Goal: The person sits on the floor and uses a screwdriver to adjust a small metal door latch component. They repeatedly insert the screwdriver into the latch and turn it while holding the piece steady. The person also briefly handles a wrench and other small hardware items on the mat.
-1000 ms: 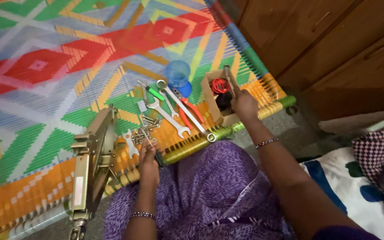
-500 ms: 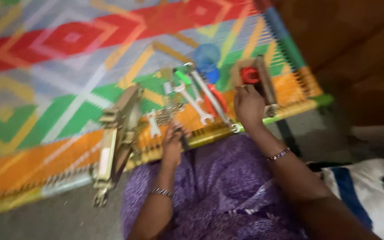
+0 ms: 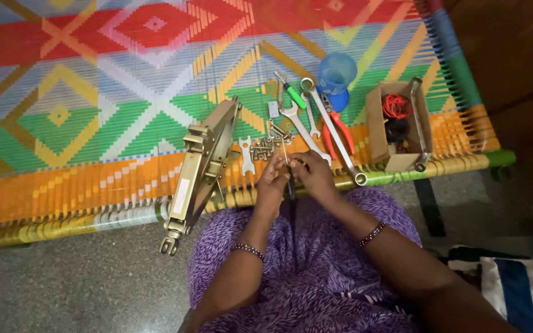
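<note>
Thin dark tool [image 3: 290, 179], now gripped by fingers of both hands [image 3: 294, 179], right hand [image 3: 316, 176] off cardboard box [image 3: 374, 123].

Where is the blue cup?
In the head view, the blue cup stands on the woven cot, upper right, between the spanners and the cardboard box.

A blue cup [image 3: 336, 73] stands beside a cardboard box [image 3: 375, 126] on the woven cot [image 3: 94, 123].

My woven cot [image 3: 94, 123] shows red, green, orange, blue and white diamonds and zigzags. My dress [image 3: 316, 271] is purple with pale speckles. The far cup [image 3: 337, 73] is clear blue, the screwdriver handle [image 3: 296, 97] green, the pliers' grips [image 3: 340, 132] red, the box [image 3: 377, 132] brown.
</note>
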